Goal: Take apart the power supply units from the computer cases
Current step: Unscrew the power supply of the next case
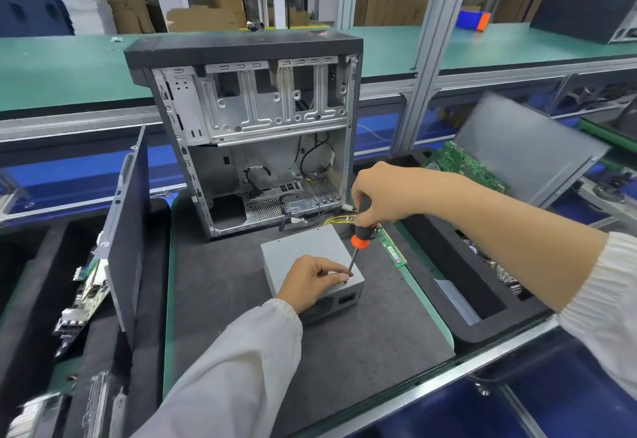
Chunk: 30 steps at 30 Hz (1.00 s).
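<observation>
We have the tall, open steel computer case with its black plastic front [248,134] standing upright at the back of the dark grey work mat [241,327]; its inside looks stripped, with only loose black cables left low down, so we judge the unit's removal from the case done. The grey sheet-metal power supply box [303,251] lies on the mat just in front of the case, its yellow wire bundle [339,220] trailing toward the case's lower right corner; opening the box itself is, by our reading, the step in hand, and its lid is still on. A green memory stick [391,248] lies just beside the box on the right. Our right hand [375,193] curls round the top of the black and orange screwdriver [358,237], held nearly upright above the box; its tip meets the box's near right top corner. Our left hand [310,281] rests on the box top, its fingers pinching at the shaft's tip; whether they hold a screw we cannot tell.
</observation>
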Available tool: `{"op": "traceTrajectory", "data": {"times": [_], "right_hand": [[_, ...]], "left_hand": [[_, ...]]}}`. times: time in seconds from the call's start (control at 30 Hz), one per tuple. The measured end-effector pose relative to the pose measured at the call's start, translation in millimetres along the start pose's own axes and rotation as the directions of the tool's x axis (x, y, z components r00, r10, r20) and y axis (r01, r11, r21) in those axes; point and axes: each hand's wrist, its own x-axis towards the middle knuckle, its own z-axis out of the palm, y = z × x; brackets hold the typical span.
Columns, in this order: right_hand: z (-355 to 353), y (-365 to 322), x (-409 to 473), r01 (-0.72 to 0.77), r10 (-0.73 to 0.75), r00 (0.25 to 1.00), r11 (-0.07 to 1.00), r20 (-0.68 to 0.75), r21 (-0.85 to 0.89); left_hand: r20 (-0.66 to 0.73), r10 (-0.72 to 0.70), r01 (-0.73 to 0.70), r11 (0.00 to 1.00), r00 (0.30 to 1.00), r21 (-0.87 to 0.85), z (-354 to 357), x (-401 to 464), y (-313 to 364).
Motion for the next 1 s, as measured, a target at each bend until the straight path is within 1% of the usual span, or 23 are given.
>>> {"op": "traceTrajectory", "data": {"times": [0.13, 0.33, 0.4, 0.63, 0.83, 0.93, 1.0], "right_hand": [[1.9, -1.7, 2.5, 0.015, -0.015, 1.000, 1.000, 0.005, -0.006], [3.0, -3.9, 6.7, 0.015, -0.012, 0.999, 0.996, 0.033, -0.093], [2.6, -4.8, 7.8, 0.013, -0.010, 1.000, 0.996, 0.029, -0.093], [3.8, -4.3, 8.6, 0.013, -0.014, 1.000, 0.997, -0.013, -0.071], [10.5, -10.2, 9.0, -0.018, 0.008, 0.997, 0.993, -0.081, -0.116], [13.0, -13.5, 10.7, -0.063, 0.054, 0.990, 0.996, -0.132, -0.060], [12.8, -15.3, 13.4, -0.058, 0.048, 0.988, 0.996, -0.148, -0.063]], "left_hand": [[-0.003, 0.008, -0.008, 1.000, 1.000, -0.003, 0.3, -0.1, -1.8], [0.019, 0.009, -0.010, 0.999, 1.000, 0.031, -0.2, 0.0, -3.4], [0.024, 0.010, -0.011, 0.999, 1.000, 0.053, -0.2, -0.3, -3.8], [-0.025, 0.010, -0.008, 0.997, 1.000, 0.079, 2.4, -2.0, -5.2], [0.009, 0.014, -0.014, 0.996, 1.000, 0.088, -0.4, -0.6, -3.3], [0.036, 0.000, -0.001, 1.000, 0.999, 0.027, -3.2, -2.0, 0.2], [0.044, 0.005, -0.006, 1.000, 0.999, 0.022, -4.8, -2.6, 3.2]]}}
